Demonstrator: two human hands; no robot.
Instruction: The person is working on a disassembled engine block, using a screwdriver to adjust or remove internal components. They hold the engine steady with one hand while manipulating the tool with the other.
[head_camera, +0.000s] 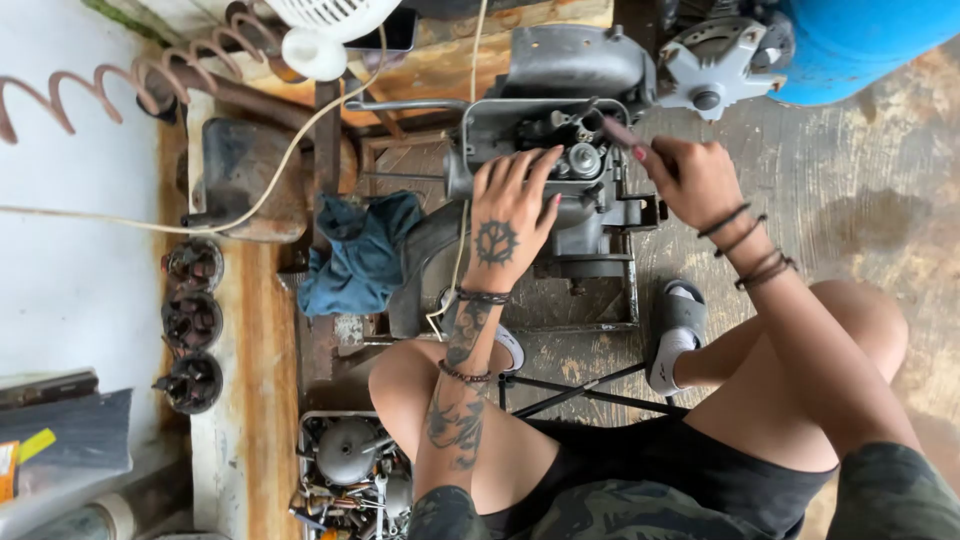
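We see through one camera only, worn on the person's head. It looks almost straight down, so the top of the picture is what lies in front of the person. It sits close: the knees and arms fill the lower half, and the left hand (510, 215) and right hand (692, 180) reach up to the grey engine (560, 150) in the middle. The concrete floor (870, 220) shows on the right, a white wall (70, 270) on the left.

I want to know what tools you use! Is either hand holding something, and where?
The right hand holds a thin tool by its handle end, tip in the engine. The left hand rests on the engine, holding nothing.
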